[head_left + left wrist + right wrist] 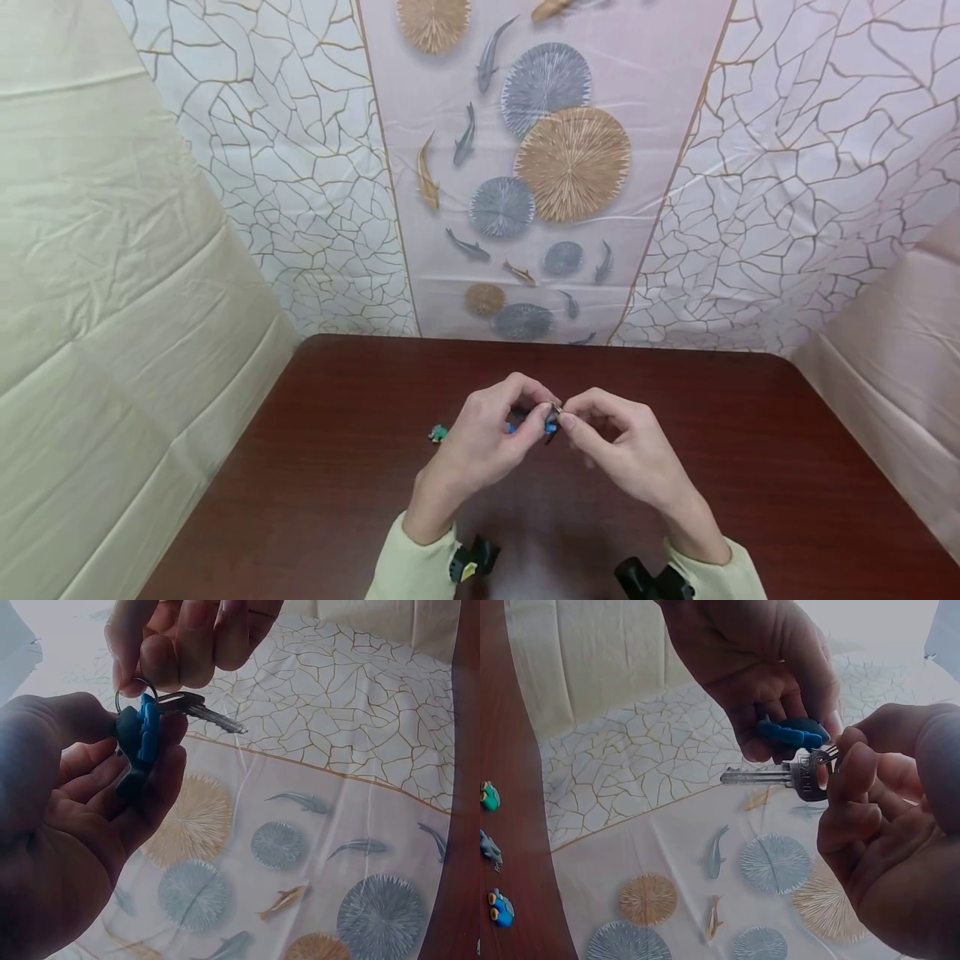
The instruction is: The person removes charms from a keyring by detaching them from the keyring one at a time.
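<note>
My left hand (483,437) holds a blue and dark teal key fob (148,731) between thumb and fingers, above the table. The thumb and index finger of my right hand (630,454) pinch a thin metal key ring (155,690) at the fob's end. A silver key (810,780) is on the ring and sticks out sideways beneath the fob in the right wrist view. My fingertips cover part of the ring, so whether it is spread apart cannot be told. Both hands are close together.
On the dark red-brown table (337,500) lies a small green figure (438,433), left of my left hand. The right wrist view also has a small grey figure (489,849) and a blue one (501,907). Patterned cloth (495,275) hangs behind the table.
</note>
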The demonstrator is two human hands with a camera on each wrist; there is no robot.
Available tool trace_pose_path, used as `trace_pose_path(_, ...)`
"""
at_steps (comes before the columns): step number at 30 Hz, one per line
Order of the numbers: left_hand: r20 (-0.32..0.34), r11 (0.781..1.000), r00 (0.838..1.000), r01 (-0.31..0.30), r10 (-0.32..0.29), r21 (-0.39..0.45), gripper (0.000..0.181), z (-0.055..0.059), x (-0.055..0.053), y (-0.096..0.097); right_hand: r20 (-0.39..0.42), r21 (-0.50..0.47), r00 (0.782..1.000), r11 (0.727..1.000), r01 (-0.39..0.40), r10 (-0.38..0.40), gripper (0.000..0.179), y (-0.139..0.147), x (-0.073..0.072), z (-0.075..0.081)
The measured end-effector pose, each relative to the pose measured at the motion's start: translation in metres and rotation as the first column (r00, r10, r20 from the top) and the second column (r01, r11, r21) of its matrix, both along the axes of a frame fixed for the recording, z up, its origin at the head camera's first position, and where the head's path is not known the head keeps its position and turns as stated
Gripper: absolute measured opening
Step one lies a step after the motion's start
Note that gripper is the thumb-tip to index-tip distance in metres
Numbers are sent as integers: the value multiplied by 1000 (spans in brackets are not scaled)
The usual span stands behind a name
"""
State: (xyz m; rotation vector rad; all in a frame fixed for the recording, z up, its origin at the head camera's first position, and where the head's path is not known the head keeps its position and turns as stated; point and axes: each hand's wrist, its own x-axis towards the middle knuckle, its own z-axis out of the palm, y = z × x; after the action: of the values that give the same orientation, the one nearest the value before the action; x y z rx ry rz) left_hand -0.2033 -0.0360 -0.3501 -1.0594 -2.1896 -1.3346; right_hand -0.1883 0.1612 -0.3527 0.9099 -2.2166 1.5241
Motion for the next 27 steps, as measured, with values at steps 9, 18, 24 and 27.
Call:
trace_pose_path(9, 25, 1000, 1000, 14, -15, 20, 7, -1, 1, 3, 24, -8, 1000, 1000, -6, 6, 13, 1, 0, -1)
trace_pose_path(18, -37, 1000, 999, 21, -21, 8, 7, -2, -1, 6, 68, 41, 997, 999, 36, -39, 12, 2, -2, 2)
trace_pose_path(24, 26, 1000, 1000, -12, 12, 1, 6, -2, -2, 2, 36, 32, 999, 999, 21, -22, 13, -2, -3, -1)
trace_pose_path(27, 47, 999, 998, -42, 43, -19, 6, -3, -2, 2, 21, 28, 999, 999, 29, -29, 14, -2, -3, -2)
